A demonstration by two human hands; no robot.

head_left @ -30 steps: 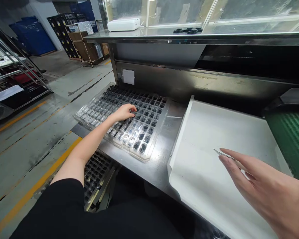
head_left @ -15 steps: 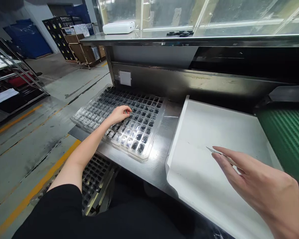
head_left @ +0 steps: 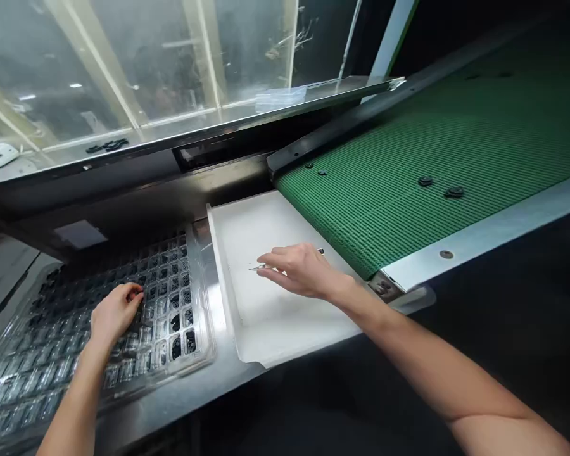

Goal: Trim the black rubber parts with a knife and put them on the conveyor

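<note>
My right hand holds a pair of slim metal tweezers, thumb and fingers closed on the shaft, the tip poking out past my fingertips toward the left. Just under them lies the white tray, bare where I hover. My left hand rests with loosely curled fingers on the clear blister tray; whether they pinch one of the small black parts I cannot tell, since my knuckles hide the fingertips. Filled pockets lie just right of those fingers and beyond them; the pockets nearer my wrist look mostly glossy and unfilled.

Beyond my right hand, to the right, the green conveyor belt slopes upward with a few loose black parts well apart from my fingers. Past both hands runs the steel shelf under the window.

As I judge it, the risks are these: my left palm bearing on the thin blister tray could flex it and jog parts out of their pockets; the tweezers' sharp tip could scratch the white tray or slip from a loose grip; parts riding down the belt could arrive unnoticed while my eyes are off them.
</note>
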